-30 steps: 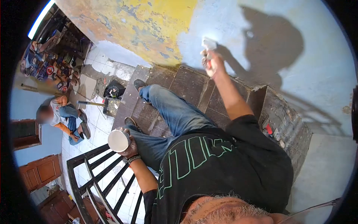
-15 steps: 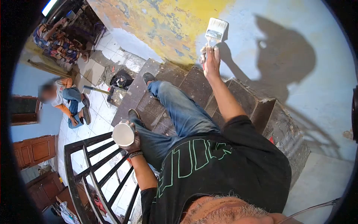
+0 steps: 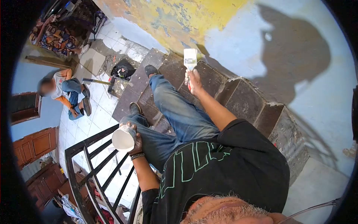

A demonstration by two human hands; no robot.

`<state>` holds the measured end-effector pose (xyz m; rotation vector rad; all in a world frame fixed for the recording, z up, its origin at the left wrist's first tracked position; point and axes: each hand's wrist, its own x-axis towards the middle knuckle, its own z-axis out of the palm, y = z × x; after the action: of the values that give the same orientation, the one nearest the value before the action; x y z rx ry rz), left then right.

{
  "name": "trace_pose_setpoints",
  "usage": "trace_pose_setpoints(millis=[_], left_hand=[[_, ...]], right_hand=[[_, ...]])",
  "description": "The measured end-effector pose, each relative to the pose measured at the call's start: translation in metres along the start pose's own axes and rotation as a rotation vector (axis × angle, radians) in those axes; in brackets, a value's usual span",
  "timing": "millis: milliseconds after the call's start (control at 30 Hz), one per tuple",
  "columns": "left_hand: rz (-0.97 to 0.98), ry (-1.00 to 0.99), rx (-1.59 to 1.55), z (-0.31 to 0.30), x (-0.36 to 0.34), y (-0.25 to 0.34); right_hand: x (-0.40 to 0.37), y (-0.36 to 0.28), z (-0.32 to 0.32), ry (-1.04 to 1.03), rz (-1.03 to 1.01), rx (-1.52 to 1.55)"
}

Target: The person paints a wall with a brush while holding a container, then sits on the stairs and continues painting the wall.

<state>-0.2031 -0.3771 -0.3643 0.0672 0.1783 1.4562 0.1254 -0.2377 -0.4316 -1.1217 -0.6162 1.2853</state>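
My right hand [image 3: 194,81] is closed round the handle of a wide paintbrush [image 3: 190,59], its white bristles pointing up and away from me. The brush is in front of the dark stairs, below the patchy yellow and pale blue wall [image 3: 238,48], and does not appear to touch the wall. On the other side, my left hand [image 3: 135,139] grips a round white container [image 3: 123,140] by its side. The container's open mouth faces the camera, and its inside looks white. It is beside the black metal railing [image 3: 89,143].
Dark tiled steps [image 3: 244,100] run beneath my legs along the wall. A person [image 3: 67,91] sits on the white tiled floor at the left. A long-handled tool [image 3: 97,81] and a black plastic bag [image 3: 123,70] lie near the bottom step.
My right hand has moved the brush down and left, away from the painted wall area. My left hand and the container have barely shifted, with the container tilted slightly more.
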Motion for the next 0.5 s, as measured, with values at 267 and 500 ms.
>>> trace_pose_setpoints(millis=[267, 500], left_hand=[[-0.044, -0.030, 0.004, 0.004, 0.008, -0.004], [-0.036, 0.004, -0.025, 0.005, 0.008, -0.006]], right_hand=[[0.044, -0.051, 0.007, 0.350, -0.125, 0.360], [0.002, -0.117, 0.057, 0.298, -0.168, 0.360]])
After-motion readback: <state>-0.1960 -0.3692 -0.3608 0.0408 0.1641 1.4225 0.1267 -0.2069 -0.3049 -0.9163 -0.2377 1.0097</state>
